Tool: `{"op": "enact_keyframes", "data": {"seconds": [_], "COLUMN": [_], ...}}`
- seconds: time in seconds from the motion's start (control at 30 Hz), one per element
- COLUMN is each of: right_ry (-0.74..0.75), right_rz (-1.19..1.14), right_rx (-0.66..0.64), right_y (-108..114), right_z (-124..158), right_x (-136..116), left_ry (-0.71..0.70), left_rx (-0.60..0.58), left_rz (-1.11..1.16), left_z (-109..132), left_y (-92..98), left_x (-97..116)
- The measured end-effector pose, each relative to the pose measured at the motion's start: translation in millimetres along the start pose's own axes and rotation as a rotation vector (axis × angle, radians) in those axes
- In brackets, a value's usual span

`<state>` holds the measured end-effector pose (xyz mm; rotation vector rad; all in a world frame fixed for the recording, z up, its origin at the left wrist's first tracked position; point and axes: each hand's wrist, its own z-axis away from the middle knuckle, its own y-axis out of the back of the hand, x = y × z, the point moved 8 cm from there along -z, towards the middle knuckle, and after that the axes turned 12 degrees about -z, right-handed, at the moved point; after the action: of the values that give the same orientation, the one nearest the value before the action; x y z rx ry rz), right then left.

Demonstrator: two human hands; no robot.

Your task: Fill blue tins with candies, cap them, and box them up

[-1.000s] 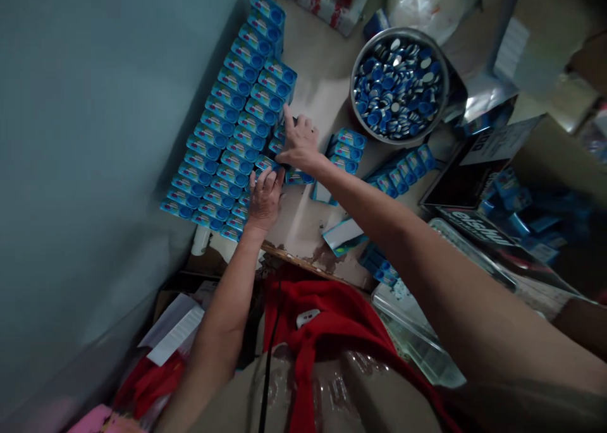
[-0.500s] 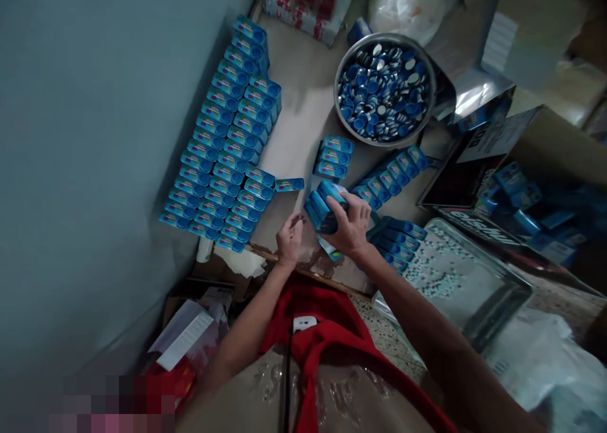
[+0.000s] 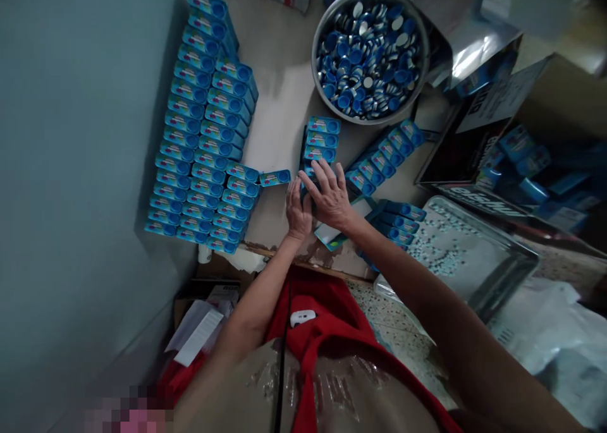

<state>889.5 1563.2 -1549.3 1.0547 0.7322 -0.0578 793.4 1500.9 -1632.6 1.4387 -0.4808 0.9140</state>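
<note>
My right hand (image 3: pixel 331 196) lies with fingers stretched and spread over the near end of a short row of small blue boxes (image 3: pixel 322 138). My left hand (image 3: pixel 299 213) is upright beside it, fingers extended against the left side of those near boxes. The boxes under the hands are mostly hidden. One blue box (image 3: pixel 275 177) rests left of my left hand, touching the end of a large block of upright blue boxes (image 3: pixel 222 139). To the right of my right hand runs a slanted row of blue boxes (image 3: pixel 383 158).
A metal bowl (image 3: pixel 315 73) of small round blue-and-silver pieces stands behind the hands. Rightward are more stacked boxes (image 3: pixel 401 221), a metal tray (image 3: pixel 509 250) of small beads and an open carton (image 3: pixel 493 114) with blue boxes inside. A wall (image 3: pixel 85 136) borders the left.
My right hand has set the blue boxes it held at the near end of the short row, and its fingers have spread. My left hand has moved up beside them. The view has shifted.
</note>
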Motion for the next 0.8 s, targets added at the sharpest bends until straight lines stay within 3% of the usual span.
{"op": "enact_keyframes", "data": {"seconds": [0.2,0.37,0.47,0.53,0.6,0.67,0.73,0.8], "right_ry": [0.011,0.034,0.035,0.045,0.031,-0.062,-0.123,-0.064], "right_rz": [0.027,0.044,-0.019,-0.107,-0.211,-0.297,-0.346,-0.371], "right_rx": [-0.075,-0.119,-0.149,-0.08,0.114,0.358,0.496,0.503], "right_y": [15,15,37,69,110,142,146,128], "right_z": [-28,-45,-39,-22,4,35,58,64], "right_x": [16,14,14,21,39,65,77,60], "left_ry": [0.198,0.266,0.289,0.272,0.221,0.138,0.044,-0.016], "left_rx": [0.045,0.066,0.104,0.115,0.0,-0.271,-0.539,-0.654], "left_rz": [0.117,0.178,0.136,-0.007,-0.247,-0.477,-0.577,-0.589], "left_z": [-23,-40,-22,5,35,62,83,93], "left_y": [-18.1,-25.2,-11.9,1.2,1.9,-16.0,-35.4,-37.6], "left_x": [-4,-6,-5,-1,6,11,13,12]}}
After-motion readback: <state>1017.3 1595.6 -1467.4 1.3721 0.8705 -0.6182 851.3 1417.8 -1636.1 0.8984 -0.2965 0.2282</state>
